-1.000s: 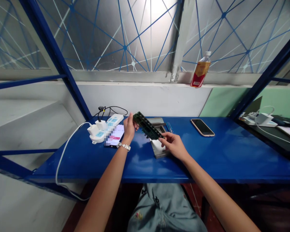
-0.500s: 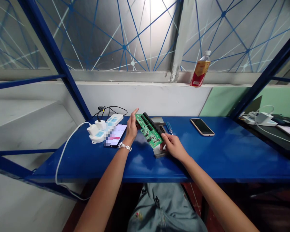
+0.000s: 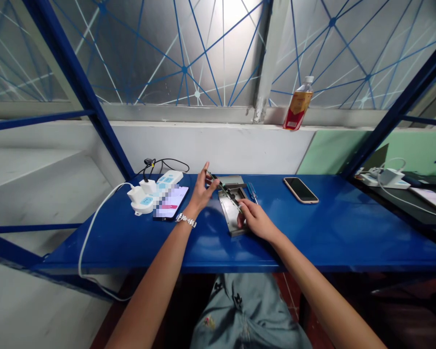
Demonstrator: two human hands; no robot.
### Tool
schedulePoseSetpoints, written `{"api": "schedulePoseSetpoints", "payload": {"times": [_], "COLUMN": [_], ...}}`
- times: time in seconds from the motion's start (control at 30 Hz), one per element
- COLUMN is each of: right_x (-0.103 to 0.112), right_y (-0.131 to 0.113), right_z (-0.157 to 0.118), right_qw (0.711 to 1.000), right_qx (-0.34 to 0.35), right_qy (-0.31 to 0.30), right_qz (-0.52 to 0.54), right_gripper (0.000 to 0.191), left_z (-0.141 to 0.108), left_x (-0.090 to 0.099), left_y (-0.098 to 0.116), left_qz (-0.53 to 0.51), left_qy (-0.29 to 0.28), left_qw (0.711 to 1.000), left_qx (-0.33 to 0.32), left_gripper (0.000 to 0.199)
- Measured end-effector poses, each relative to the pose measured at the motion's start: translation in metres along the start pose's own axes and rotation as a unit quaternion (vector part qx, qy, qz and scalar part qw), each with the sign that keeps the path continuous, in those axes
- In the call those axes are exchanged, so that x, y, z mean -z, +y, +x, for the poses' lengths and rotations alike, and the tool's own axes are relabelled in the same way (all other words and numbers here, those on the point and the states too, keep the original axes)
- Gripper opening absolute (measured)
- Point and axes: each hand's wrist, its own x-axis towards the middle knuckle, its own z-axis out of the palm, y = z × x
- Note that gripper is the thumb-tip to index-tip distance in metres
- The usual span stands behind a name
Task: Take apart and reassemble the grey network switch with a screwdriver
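Blue bench [image 3: 330,237]: left hand [image 3: 201,194] and right hand [image 3: 256,220] pinch circuit board [image 3: 225,191] edgewise.

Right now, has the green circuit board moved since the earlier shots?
Yes. Judged against the smartphone, the green circuit board has turned from face-up to edge-on, above the metal tray.

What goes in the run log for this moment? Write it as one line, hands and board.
left hand: at far end of green circuit board | right hand: holds near end | board: edge-on above metal tray | beside tray: blue-handled screwdriver
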Motion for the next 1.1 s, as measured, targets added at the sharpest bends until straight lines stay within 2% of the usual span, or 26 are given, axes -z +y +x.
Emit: {"api": "schedulePoseSetpoints", "payload": {"times": [0.17,0.23,0.33,0.5,0.63,0.7,0.77,0.87,0.97,1.1], "right_x": [-0.001,-0.001,-0.001,-0.001,0.003,0.005,0.007,0.011,0.014,0.017], "right_y": [0.008,0.009,0.009,0.009,0.013,0.011,0.003,-0.017,-0.035,-0.042], "right_z": [0.001,0.002,0.003,0.005,0.011,0.016,0.024,0.041,0.059,0.075], "right_qw": [1.000,0.999,0.999,0.999,0.986,0.979,0.982,0.977,0.958,0.936], "right_qx": [-0.007,-0.008,-0.013,-0.017,0.024,0.013,-0.032,-0.123,-0.205,-0.255], "right_qy": [-0.011,-0.010,0.000,0.034,0.161,0.199,0.162,0.049,-0.042,-0.085], "right_qz": [0.028,0.033,0.043,0.025,0.024,0.047,0.089,0.165,0.196,0.226], "right_gripper": [0.036,0.037,0.036,0.042,0.042,0.038,0.048,0.058,0.052,0.046], "left_z": [-0.001,-0.001,-0.002,-0.003,-0.001,0.000,0.001,0.001,0.002,0.002], "left_x": [-0.002,-0.002,-0.004,-0.008,-0.007,-0.007,-0.007,-0.008,-0.009,-0.010], "left_y": [-0.003,-0.003,-0.002,0.003,0.004,0.003,0.003,0.003,0.004,0.006], "left_qz": [-0.074,-0.111,-0.164,-0.192,-0.181,-0.165,-0.144,-0.108,-0.083,-0.070], "left_qy": [-0.127,-0.153,-0.162,-0.188,-0.172,-0.168,-0.177,-0.193,-0.203,-0.202], "left_qw": [0.983,0.973,0.961,0.954,0.966,0.971,0.973,0.975,0.974,0.974], "left_qx": [0.106,0.135,0.150,0.131,0.068,0.036,0.012,-0.023,-0.055,-0.074], "left_gripper": [0.086,0.089,0.085,0.065,0.066,0.072,0.079,0.087,0.091,0.092]}}
